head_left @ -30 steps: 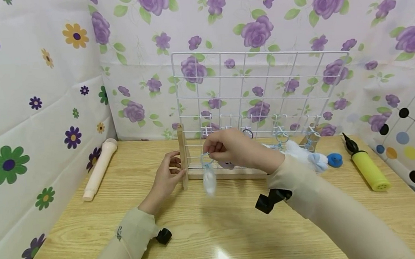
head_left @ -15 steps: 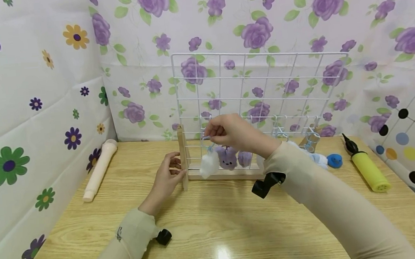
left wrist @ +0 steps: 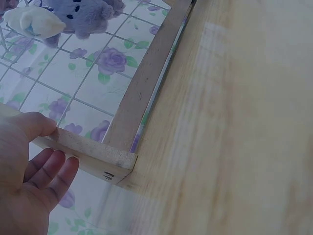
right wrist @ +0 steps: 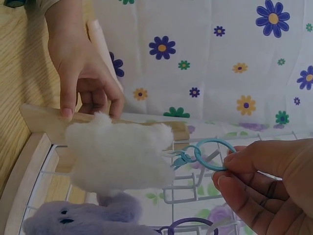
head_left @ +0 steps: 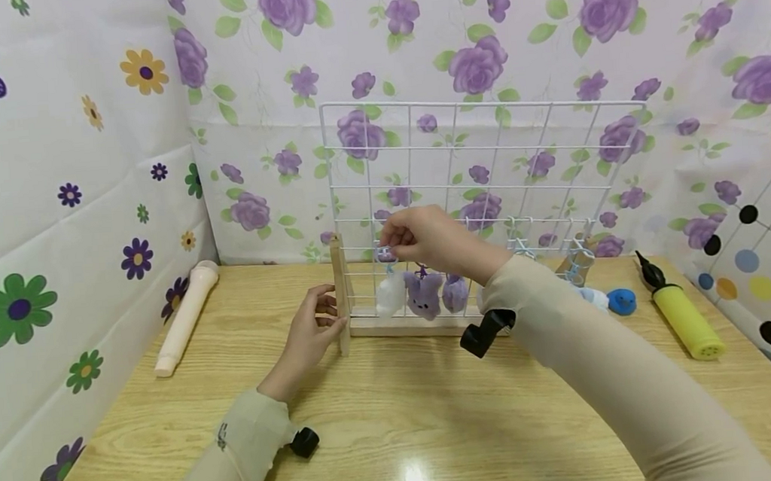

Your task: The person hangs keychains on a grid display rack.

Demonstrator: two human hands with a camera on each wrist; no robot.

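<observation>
My right hand (head_left: 429, 241) pinches the light blue ring (right wrist: 215, 140) of a fluffy white plush keychain (head_left: 390, 294) between thumb and fingertips. The plush hangs in front of a white wire grid rack (head_left: 483, 104), and the ring is right at a wire hook in the right wrist view. My left hand (head_left: 307, 330) grips the rack's wooden side post (head_left: 340, 282), thumb on one side and fingers on the other. Beside the white plush hang a lavender plush keychain (head_left: 424, 298) with a face and another purple plush (head_left: 455, 294).
More rings and hooks at the rack's right are partly hidden behind the right forearm. A small blue toy (head_left: 621, 301) and a yellow hand pump (head_left: 687, 319) lie to the right. A cream-coloured tube with a rounded head (head_left: 186, 316) lies at left.
My right hand has raised the white plush from low in front of the rack up to hook level, beside the lavender plush. The left hand keeps its place on the post.
</observation>
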